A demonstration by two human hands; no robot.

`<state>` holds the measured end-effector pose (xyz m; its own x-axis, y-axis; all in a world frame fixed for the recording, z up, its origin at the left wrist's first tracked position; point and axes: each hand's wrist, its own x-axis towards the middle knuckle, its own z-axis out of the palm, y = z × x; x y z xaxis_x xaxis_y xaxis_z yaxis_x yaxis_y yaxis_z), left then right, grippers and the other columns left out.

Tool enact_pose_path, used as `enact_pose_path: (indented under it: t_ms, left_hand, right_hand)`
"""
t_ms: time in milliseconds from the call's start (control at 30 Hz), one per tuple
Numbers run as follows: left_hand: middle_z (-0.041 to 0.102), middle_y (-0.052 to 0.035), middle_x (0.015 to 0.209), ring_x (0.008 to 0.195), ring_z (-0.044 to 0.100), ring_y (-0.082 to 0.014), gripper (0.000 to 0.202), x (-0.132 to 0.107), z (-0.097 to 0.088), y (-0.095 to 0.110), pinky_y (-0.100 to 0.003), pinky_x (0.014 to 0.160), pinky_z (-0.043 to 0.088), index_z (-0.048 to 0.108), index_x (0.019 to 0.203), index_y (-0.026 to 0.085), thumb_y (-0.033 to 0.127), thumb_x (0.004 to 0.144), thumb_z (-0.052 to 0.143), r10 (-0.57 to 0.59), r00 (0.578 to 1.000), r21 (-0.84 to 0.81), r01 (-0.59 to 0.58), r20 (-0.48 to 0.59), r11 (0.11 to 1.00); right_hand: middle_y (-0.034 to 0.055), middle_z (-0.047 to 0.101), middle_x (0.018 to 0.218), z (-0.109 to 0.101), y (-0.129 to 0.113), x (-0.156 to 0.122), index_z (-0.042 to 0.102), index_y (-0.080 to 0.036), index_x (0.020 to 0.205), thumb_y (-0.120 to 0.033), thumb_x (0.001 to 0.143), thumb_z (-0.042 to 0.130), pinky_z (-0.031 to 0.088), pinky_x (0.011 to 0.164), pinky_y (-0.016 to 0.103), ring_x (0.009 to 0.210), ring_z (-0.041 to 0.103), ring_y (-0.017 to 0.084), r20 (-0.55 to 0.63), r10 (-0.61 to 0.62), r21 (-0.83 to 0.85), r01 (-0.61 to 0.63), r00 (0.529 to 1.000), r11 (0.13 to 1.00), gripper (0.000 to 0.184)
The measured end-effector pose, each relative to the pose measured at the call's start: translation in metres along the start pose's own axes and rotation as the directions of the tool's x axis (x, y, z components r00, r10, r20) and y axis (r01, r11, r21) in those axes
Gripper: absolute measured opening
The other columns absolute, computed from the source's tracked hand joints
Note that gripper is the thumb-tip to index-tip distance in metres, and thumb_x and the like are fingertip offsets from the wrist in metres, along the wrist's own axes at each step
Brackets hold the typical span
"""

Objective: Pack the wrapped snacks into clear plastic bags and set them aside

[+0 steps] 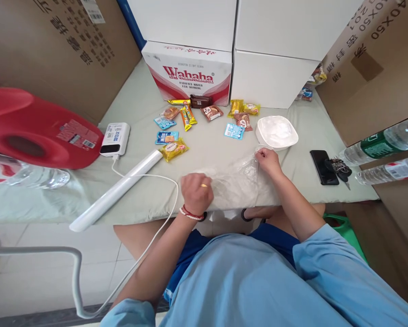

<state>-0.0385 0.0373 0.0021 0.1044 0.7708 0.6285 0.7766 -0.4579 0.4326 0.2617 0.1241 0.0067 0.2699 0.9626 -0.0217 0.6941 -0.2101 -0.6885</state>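
A clear plastic bag [238,181] is stretched out low over the table between my two hands. My left hand [197,194] is a fist, a little smeared by motion, closed on the bag's left end. At the other end, my right hand [267,160] pinches the bag's upper right corner between thumb and fingers. Just beyond that hand stands a white plastic bowl [277,131] with what looks like clear film inside. Wrapped snacks lie past the bag, among them a yellow packet [174,150] and a blue-and-white packet [234,131].
A white tube lamp [117,190] and its cable lie at left, beside a white power bank [115,138] and a red jug [36,127]. At right are a black phone [323,167], keys [340,169] and plastic bottles [384,147]. A Wahaha box [190,75] stands behind.
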Motion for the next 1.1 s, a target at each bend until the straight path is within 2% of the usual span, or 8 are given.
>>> enact_pose_path:
  t_ms: [67, 133, 267, 400, 533, 733, 900, 1100]
  left_hand:
    - [0.068, -0.0074, 0.091, 0.098, 0.064, -0.0249, 0.016, -0.007, 0.001, 0.006, -0.046, 0.096, 0.042, 0.065, 0.085, 0.024, 0.012, 0.086, 0.056, 0.108, 0.968, -0.095, -0.088, 0.228, 0.992]
    - [0.072, -0.0101, 0.105, 0.114, 0.064, -0.0275, 0.017, -0.009, 0.004, 0.007, -0.049, 0.105, 0.039, 0.069, 0.091, 0.026, 0.015, 0.088, 0.056, 0.039, 0.937, -0.113, 0.001, 0.347, 0.994]
    - [0.065, -0.0170, 0.134, 0.135, 0.053, -0.0346, 0.025, -0.006, 0.007, 0.000, -0.061, 0.119, 0.026, 0.069, 0.113, 0.024, 0.030, 0.092, 0.056, -0.232, 0.900, 0.043, 0.233, 0.368, 0.972]
    - [0.058, -0.0197, 0.147, 0.149, 0.041, -0.0348, 0.028, -0.006, 0.006, -0.004, -0.065, 0.121, 0.022, 0.068, 0.114, 0.022, 0.038, 0.094, 0.057, -0.238, 0.878, 0.084, 0.224, 0.415, 0.971]
    - [0.050, -0.0177, 0.157, 0.155, 0.033, -0.0341, 0.019, -0.005, 0.000, -0.002, -0.068, 0.121, 0.019, 0.069, 0.104, 0.022, 0.030, 0.090, 0.058, -0.190, 0.849, 0.089, 0.168, 0.494, 0.982]
    - [0.052, -0.0112, 0.158, 0.156, 0.030, -0.0359, 0.017, 0.001, 0.000, -0.002, -0.072, 0.121, 0.016, 0.065, 0.078, 0.021, 0.027, 0.089, 0.055, -0.213, 0.839, -0.007, 0.251, 0.500, 0.968]
    - [0.068, -0.0124, 0.140, 0.149, 0.042, -0.0353, 0.041, 0.004, 0.007, -0.005, -0.071, 0.121, 0.017, 0.059, 0.061, 0.021, 0.038, 0.097, 0.049, -0.304, 0.849, -0.062, 0.364, 0.432, 0.929]
    - [0.043, -0.0128, 0.164, 0.156, 0.030, -0.0383, 0.020, 0.004, -0.006, -0.002, -0.075, 0.120, 0.016, 0.058, 0.065, 0.020, 0.028, 0.082, 0.065, -0.237, 0.773, 0.086, 0.231, 0.588, 0.969]
  right_hand:
    - [0.0001, 0.064, 0.068, -0.001, 0.000, 0.000, 0.063, -0.020, 0.074, -0.037, 0.082, 0.055, 0.038, 0.067, 0.029, 0.066, 0.053, 0.017, -0.001, 0.009, -0.002, -0.009, 1.000, 1.000, 0.021]
    - [0.0000, 0.064, 0.068, -0.003, 0.001, 0.001, 0.063, -0.020, 0.074, -0.038, 0.083, 0.055, 0.039, 0.067, 0.029, 0.066, 0.053, 0.017, 0.000, 0.010, -0.003, -0.010, 1.000, 1.000, 0.021]
    - [0.0013, 0.065, 0.071, -0.008, 0.004, 0.000, 0.066, -0.019, 0.079, -0.035, 0.085, 0.056, 0.043, 0.070, 0.030, 0.067, 0.055, 0.018, 0.032, 0.002, -0.021, -0.002, 0.999, 1.000, 0.019]
    - [0.0113, 0.068, 0.105, -0.020, -0.008, -0.018, 0.070, -0.016, 0.107, -0.033, 0.087, 0.060, 0.050, 0.082, 0.037, 0.080, 0.060, 0.021, -0.055, -0.157, -0.078, 0.153, 0.986, 0.985, 0.028]
    - [0.0173, 0.057, 0.134, -0.038, -0.042, -0.047, 0.061, -0.018, 0.136, -0.050, 0.098, 0.053, 0.050, 0.098, 0.043, 0.114, 0.059, 0.029, -0.113, -0.473, -0.078, 0.466, 0.874, 0.881, 0.050]
    - [0.0170, 0.050, 0.152, -0.039, -0.066, -0.068, 0.027, -0.024, 0.164, -0.073, 0.085, 0.067, 0.040, 0.115, 0.056, 0.139, 0.047, 0.036, 0.366, -0.643, 0.061, 0.672, 0.672, 0.738, 0.101]
    - [0.0145, 0.054, 0.148, -0.030, -0.049, -0.085, 0.052, -0.028, 0.150, -0.058, 0.088, 0.073, 0.043, 0.113, 0.057, 0.137, 0.048, 0.035, 0.434, -0.606, 0.031, 0.662, 0.666, 0.749, 0.073]
    - [0.0133, 0.067, 0.129, -0.045, -0.034, -0.133, 0.069, -0.025, 0.129, -0.031, 0.098, 0.063, 0.049, 0.108, 0.052, 0.128, 0.056, 0.030, 0.546, -0.593, 0.133, 0.637, 0.592, 0.759, 0.033]
